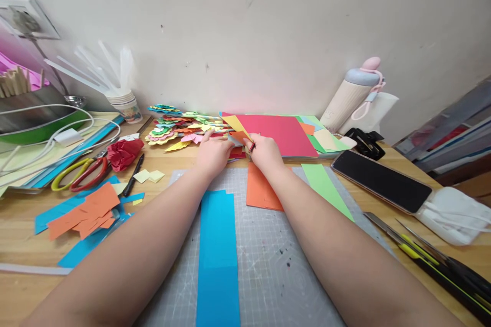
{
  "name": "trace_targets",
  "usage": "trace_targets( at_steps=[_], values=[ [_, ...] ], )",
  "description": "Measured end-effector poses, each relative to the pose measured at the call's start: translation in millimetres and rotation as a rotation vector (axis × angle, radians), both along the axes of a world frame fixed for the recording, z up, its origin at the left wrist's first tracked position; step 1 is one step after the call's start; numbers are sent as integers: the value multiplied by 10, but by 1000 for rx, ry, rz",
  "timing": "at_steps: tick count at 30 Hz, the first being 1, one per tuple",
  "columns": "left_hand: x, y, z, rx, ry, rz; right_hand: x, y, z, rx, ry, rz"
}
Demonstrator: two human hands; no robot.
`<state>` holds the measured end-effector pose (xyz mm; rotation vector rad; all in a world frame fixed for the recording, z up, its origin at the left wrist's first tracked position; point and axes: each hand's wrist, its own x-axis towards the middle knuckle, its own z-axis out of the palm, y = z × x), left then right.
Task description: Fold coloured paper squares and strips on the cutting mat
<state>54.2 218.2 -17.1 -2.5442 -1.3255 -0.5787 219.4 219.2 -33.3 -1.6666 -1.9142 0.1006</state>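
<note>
Both my arms reach to the far edge of the grey cutting mat (pixel 264 271). My right hand (pixel 266 152) is closed in a pinch on small orange paper pieces (pixel 238 136), in front of a yellow paper strip (pixel 235 123). My left hand (pixel 214 153) is beside it with curled fingers; what they grip is hidden. Behind and left of it lie layered paper flowers (pixel 172 130) on stems. A red paper sheet (pixel 276 135) tops a stack behind my right hand. Blue paper strips (pixel 218 260) lie between my forearms, and orange sheets (pixel 263 189) under my right wrist.
Scissors (pixel 90 171), a crumpled red paper (pixel 125 153), a black pen (pixel 134 176) and paper scraps (pixel 90 209) lie left. Paper cups (pixel 128 106) stand behind. At right are a phone (pixel 381 180), a white charger (pixel 456 212), a box cutter (pixel 414 250) and a bottle (pixel 351 94).
</note>
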Motion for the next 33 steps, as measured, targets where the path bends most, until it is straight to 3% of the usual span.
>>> trace_targets(
  at_steps=[4, 7, 9, 11, 14, 16, 17, 18, 19, 20, 21, 24, 29, 33],
  values=[
    [-48, -322, 487, 55, 55, -20, 7, -5, 5, -9, 15, 5],
    [35, -809, 750, -77, 366, -72, 7, -13, 14, -17, 16, 6],
    [156, -1191, 763, -242, 484, -259, 5, -19, 20, -21, 13, 1],
    [297, -1531, 677, -408, 513, -503, 3, -23, 24, -21, 10, -5],
    [451, -1780, 539, -642, 666, -708, 4, -23, 25, -24, 5, -4],
    [468, -1698, 510, -709, 598, -715, 7, -22, 25, -26, 5, 0],
    [447, -1582, 508, -736, 461, -682, 8, -22, 25, -26, 6, 2],
    [407, -1426, 503, -737, 279, -579, 9, -23, 25, -26, 7, 5],
    [352, -1240, 489, -711, 129, -398, 10, -23, 26, -26, 10, 8],
    [282, -1039, 460, -584, -31, -140, 11, -22, 27, -25, 13, 12],
    [202, -837, 412, -486, -99, 16, 11, -21, 27, -24, 16, 16],
    [-60, -347, 185, -310, -194, 303, 9, -16, 26, -22, 23, 18],
    [-320, -62, -135, -346, -285, 440, 13, -20, 17, -24, 27, 11],
    [-338, -54, -59, -423, -396, 417, 16, -31, 10, -23, 28, 24]
  ],
)
